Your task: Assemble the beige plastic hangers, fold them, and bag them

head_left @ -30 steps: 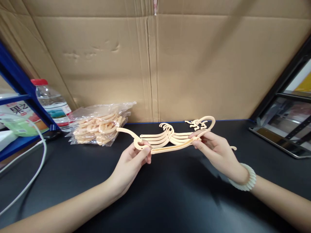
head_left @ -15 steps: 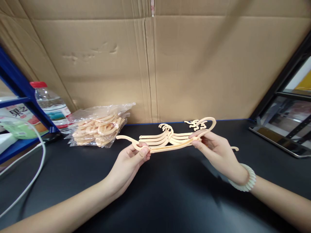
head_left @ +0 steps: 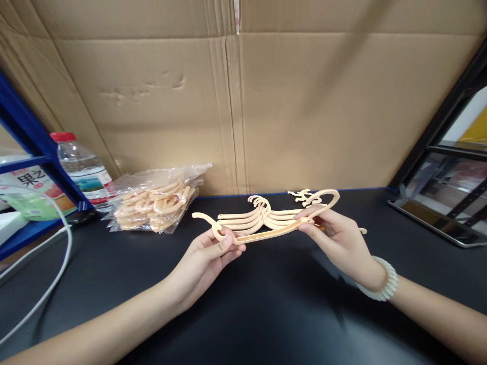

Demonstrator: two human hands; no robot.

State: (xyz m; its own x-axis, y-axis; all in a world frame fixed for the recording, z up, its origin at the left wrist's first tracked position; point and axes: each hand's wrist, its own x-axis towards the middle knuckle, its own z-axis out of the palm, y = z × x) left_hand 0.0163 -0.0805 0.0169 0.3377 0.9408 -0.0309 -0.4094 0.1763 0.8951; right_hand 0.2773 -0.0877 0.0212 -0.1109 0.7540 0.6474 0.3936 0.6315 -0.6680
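A cream plastic clothes hanger (head_left: pixel 270 235) is held up level over the black table between my two hands. My left hand (head_left: pixel 209 256) pinches one arm end, thumb on top, where a small curved hook piece (head_left: pixel 205 218) sticks up to the left. Whether that piece is fixed onto the arm, I cannot tell. My right hand (head_left: pixel 337 238) grips the hanger's middle below its big hook; the fingers hide part of it, and the other arm's tip pokes out past the hand. Behind lies a row of several matching hangers (head_left: pixel 241 223), nested together.
Several small hook pieces (head_left: pixel 300 195) lie at the table's back edge. A clear bag of cream plastic parts (head_left: pixel 155 203) stands back left, beside a water bottle (head_left: pixel 85 170). A white cable (head_left: pixel 68 253) curves along the left; a tablet-like device (head_left: pixel 426 223) lies at right.
My left hand and the small hook piece have shifted a little to the right and down. The hanger's big hook has tipped slightly lower; my right hand has hardly moved.
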